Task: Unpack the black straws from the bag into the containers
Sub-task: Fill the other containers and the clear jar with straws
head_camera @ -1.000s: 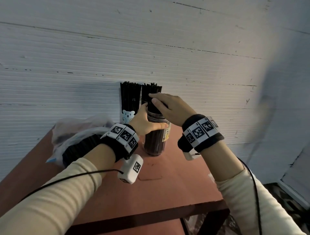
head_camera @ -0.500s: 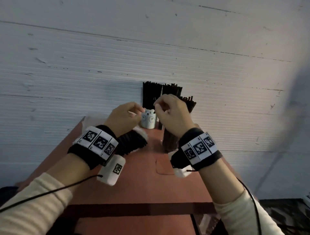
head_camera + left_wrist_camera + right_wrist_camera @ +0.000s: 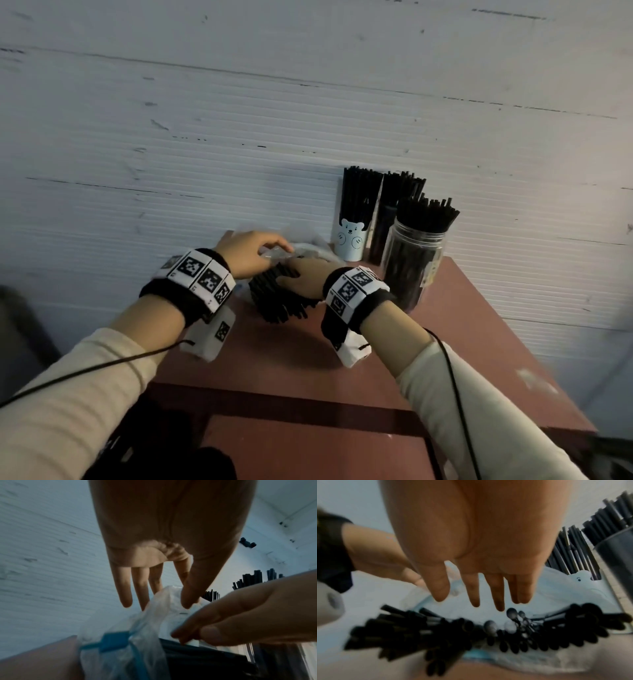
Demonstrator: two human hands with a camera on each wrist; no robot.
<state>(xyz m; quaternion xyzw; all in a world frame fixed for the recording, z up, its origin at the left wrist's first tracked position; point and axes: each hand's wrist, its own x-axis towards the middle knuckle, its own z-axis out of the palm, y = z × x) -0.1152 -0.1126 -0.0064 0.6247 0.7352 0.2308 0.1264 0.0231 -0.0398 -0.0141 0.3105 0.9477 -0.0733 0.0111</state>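
the left hand (image 3: 171, 547) has its fingers (image 3: 126, 588) hanging straight and slightly spread, tips on the crumpled top of the clear plastic bag (image 3: 137, 649); it seems to steady the plastic, though whether the thumb pinches it i cannot tell. the right hand (image 3: 479, 540) reaches with fingers nearly straight over the black straws (image 3: 436, 628) that lie in the bag's open mouth, gripping nothing yet as far as that view shows. from the head view it rests on top of the bundle (image 3: 277, 294).

three containers stand just beside the bag, against the wall: a bear cup (image 3: 349, 240), a dark holder (image 3: 387, 226) behind, and a clear jar (image 3: 411, 270), all already packed with upright straws. so most of the work looks done, but a fat bundle is still in the bag, and room in the containers looks tight.

everything sits on a reddish-brown table (image 3: 308, 359) pushed against a pale, ribbed wall (image 3: 239, 137) with scuffs. light is dim.
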